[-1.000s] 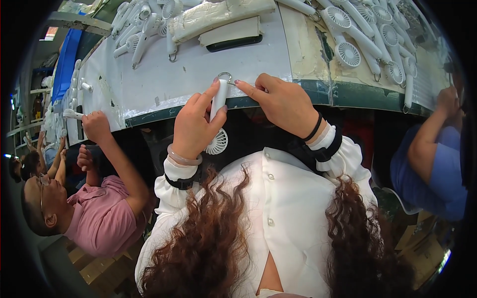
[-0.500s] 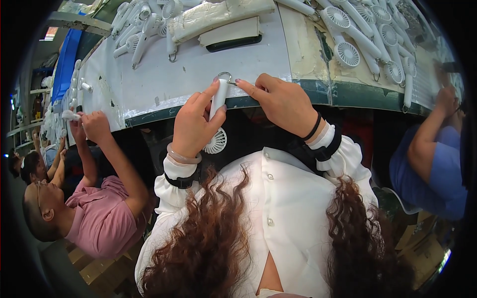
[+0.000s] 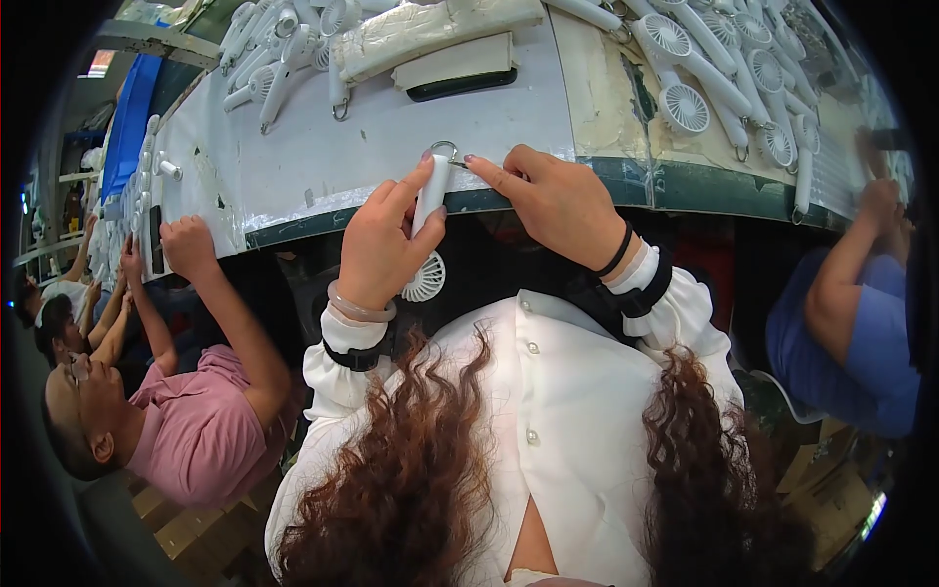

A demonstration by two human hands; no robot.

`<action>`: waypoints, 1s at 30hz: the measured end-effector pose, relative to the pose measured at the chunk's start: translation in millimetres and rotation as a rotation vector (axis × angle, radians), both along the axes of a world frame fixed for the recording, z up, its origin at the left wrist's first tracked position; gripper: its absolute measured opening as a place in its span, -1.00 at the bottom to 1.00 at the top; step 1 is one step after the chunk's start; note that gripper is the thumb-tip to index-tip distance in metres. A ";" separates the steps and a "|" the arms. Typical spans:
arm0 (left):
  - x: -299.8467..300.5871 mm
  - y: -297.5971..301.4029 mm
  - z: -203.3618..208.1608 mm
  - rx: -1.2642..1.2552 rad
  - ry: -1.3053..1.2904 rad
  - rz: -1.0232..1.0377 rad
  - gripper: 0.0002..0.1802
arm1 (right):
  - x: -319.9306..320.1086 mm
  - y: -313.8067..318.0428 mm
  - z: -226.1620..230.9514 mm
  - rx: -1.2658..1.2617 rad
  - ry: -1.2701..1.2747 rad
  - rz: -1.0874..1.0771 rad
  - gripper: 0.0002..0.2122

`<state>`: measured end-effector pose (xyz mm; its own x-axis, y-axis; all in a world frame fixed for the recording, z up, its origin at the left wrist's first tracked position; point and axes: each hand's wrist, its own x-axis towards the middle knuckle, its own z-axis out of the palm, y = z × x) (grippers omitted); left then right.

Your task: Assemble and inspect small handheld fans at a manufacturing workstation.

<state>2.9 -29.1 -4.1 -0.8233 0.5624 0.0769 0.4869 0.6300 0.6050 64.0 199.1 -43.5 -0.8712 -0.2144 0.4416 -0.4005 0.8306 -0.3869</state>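
Observation:
My left hand [image 3: 380,240] is closed round the handle of a small white handheld fan [image 3: 430,196]. Its round slatted head points down toward me, below the table edge, while the handle's end points away. At that far end stands a metal ring [image 3: 444,147]. My right hand [image 3: 562,207] is closed beside it, index finger stretched toward the ring. A small dark metal piece [image 3: 458,164] shows between that fingertip and the handle; what exactly the fingers pinch is too small to name.
Ahead lies a plastic-wrapped roll [image 3: 435,39] with a black flat object [image 3: 462,85] in front of it. White fans are heaped at the back left and on the right [image 3: 684,108]. A person in pink [image 3: 210,421] sits at left, another in blue [image 3: 851,333] at right.
My hands and the fan have hardly moved. At left, the person in pink has parted their hands, and the white fan they held is out of sight; a dark flat object shows there.

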 end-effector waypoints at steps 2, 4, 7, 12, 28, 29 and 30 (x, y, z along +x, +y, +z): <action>-0.3 0.2 -0.9 -0.002 0.005 -0.004 -0.37 | 0.4 -0.1 -0.5 -0.001 0.010 -0.002 -0.45; -0.1 0.3 -0.9 -0.002 0.009 -0.006 -0.37 | -0.1 0.3 -0.6 0.000 0.004 0.004 -0.45; 0.3 0.7 0.9 -0.010 0.001 0.001 -0.38 | -1.1 1.5 -1.0 0.000 -0.010 0.015 -0.46; -0.5 0.5 -1.4 0.012 0.009 -0.015 -0.38 | -2.2 2.7 -1.6 0.020 -0.048 0.022 -0.47; -1.0 1.3 -0.8 0.020 -0.029 -0.001 -0.38 | 2.0 -1.8 2.9 0.127 -0.046 0.014 -0.46; -1.1 1.2 -0.6 0.026 -0.034 -0.002 -0.39 | 3.5 -3.0 1.7 0.141 -0.019 0.005 -0.46; -1.3 1.1 -0.4 0.031 -0.039 -0.003 -0.39 | 4.5 -3.7 1.5 0.156 0.008 -0.005 -0.45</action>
